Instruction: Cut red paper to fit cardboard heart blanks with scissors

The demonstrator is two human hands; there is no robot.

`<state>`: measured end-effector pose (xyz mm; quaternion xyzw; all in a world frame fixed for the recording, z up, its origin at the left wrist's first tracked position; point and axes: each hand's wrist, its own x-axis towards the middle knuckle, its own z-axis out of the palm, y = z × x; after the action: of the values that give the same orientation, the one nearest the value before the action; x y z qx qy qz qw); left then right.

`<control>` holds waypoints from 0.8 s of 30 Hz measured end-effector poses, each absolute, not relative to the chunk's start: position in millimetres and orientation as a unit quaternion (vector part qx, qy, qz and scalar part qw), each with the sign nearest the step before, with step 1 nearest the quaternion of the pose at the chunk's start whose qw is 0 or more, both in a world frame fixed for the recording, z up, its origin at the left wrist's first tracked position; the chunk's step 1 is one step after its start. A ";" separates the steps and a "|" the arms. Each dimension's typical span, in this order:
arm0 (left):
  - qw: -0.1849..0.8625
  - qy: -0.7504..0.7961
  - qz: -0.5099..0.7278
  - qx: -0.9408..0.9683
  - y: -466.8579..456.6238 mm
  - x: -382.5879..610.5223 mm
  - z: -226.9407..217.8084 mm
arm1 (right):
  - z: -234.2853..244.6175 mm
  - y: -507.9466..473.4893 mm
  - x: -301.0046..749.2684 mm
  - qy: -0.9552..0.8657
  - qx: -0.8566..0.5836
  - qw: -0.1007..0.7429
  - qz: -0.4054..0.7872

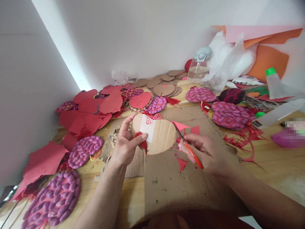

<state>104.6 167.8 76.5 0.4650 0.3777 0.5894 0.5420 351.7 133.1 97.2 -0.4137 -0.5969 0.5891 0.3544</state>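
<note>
My left hand (128,141) grips the left side of a heart-shaped cardboard piece (164,136), its thumb pressed over a red tassel (143,143). A strip of clear tape with red print crosses the cardboard. In my right hand (202,151) are orange-handled scissors (194,156); their dark blades reach the cardboard's right edge, where red paper (180,125) sticks out behind it. How far the blades are apart is hard to see. Below lies a small red paper scrap (182,164) on a corrugated cardboard sheet (176,190).
Purple-studded pieces (53,198) and red paper hearts (90,106) crowd the left. Brown cardboard cutouts (164,90) lie at the back. A jar with a grey lid (199,65), plastic bags (228,60) and a green-capped bottle (273,82) stand at the back right. Red trimmings (252,135) lie right.
</note>
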 end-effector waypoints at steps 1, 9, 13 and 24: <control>0.539 0.376 0.590 0.469 168.0 104.5 76.7 | 96.3 132.9 352.3 -0.600 -0.413 0.352 0.588; 0.526 0.370 0.586 0.492 167.3 102.2 78.5 | 95.4 132.9 354.6 -0.629 -0.420 0.337 0.560; 0.521 0.370 0.583 0.502 167.9 99.3 78.3 | 98.3 133.4 353.8 -0.636 -0.436 0.325 0.547; 0.527 0.377 0.568 0.508 167.8 97.2 78.6 | 94.7 133.8 356.5 -0.644 -0.452 0.299 0.541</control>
<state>97.2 167.8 78.6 0.5080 0.3768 0.5678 0.5268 356.5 133.8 94.7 -0.4517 -0.6439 0.5406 0.2985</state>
